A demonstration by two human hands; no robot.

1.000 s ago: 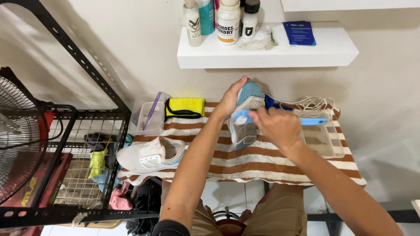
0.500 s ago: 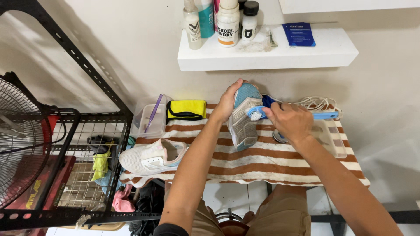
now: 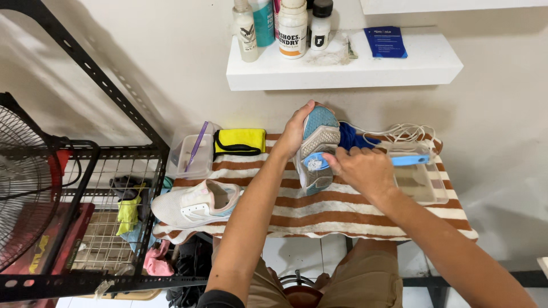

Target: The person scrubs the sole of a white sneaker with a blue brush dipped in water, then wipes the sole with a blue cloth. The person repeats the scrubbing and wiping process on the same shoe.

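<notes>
My left hand [image 3: 294, 132] grips a sneaker [image 3: 317, 142] held sole-up, its blue and white sole facing me, above a brown and white striped towel [image 3: 319, 211]. My right hand [image 3: 361, 168] holds a blue-handled brush [image 3: 408, 160], with the brush head pressed against the middle of the sole. The matching white sneaker [image 3: 194, 203] lies on its side at the towel's left edge.
A clear tray [image 3: 421, 181] sits at the right, white laces [image 3: 402, 133] and a blue cloth [image 3: 351, 138] behind it. A yellow cloth [image 3: 240, 141] and a clear box with a purple stick [image 3: 194, 153] lie at the back left. Shelf with bottles [image 3: 342, 63] above; black rack [image 3: 103, 217] and fan [image 3: 25, 182] left.
My right hand has slid the brush along the sole, first outward to the right, then back toward the middle. The left hand keeps the sneaker in the same place.
</notes>
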